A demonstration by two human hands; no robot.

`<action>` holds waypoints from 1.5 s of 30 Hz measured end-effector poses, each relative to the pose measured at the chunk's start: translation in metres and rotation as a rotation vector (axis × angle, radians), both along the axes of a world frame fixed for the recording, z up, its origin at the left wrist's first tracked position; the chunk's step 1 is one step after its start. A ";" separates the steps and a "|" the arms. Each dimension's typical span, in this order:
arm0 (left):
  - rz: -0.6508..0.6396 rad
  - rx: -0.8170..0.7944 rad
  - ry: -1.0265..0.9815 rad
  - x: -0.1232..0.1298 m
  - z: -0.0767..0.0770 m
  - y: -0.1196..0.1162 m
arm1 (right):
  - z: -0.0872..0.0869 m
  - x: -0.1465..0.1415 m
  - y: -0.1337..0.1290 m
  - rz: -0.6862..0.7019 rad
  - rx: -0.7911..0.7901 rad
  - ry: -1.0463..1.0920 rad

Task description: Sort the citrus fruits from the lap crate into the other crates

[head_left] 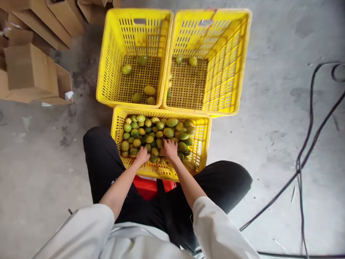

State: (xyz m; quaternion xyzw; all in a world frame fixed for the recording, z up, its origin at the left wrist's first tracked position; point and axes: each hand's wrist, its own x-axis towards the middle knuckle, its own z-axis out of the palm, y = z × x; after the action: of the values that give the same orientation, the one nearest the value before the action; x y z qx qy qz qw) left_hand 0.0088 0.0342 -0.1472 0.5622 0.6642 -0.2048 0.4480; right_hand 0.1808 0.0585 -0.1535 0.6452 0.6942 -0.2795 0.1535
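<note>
Grey concrete floor all around, scuffed and stained, and nearest to us are two black-clad knees spread wide at the bottom of the frame, a bit of red plastic between them. Just past that, centre frame, sits the near yellow crate, and that's where the fruit is, green and yellow pieces heaped mostly left and middle. Both hands are down in it! Left hand near the front edge, fingers bent; right hand deeper among the pieces, fingers spread and dipping. Has either got hold of a fruit? From here I can't tell. Rough digging could bruise skins, and a hard sweep towards the front could roll one over the rim. Those knees are close too; a sudden bump might jog the crate. Further off, at top centre, stand the upper left crate and the upper right crate, each with only a few pieces inside, so anything dropped from high would smack bare slatted plastic. Cardboard boxes crowd the upper left corner, and over right, looping black cables could snag a passing foot.
</note>
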 end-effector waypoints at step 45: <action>1.236 0.123 -0.440 -0.028 0.057 0.077 | -0.023 0.005 0.016 -0.434 -0.042 0.306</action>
State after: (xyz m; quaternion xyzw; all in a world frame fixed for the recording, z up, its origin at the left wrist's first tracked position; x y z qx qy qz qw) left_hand -0.0189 0.1110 -0.0905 0.1304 0.7683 0.2481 0.5755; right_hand 0.1860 0.0741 -0.1763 0.7259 0.5487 -0.4146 -0.0032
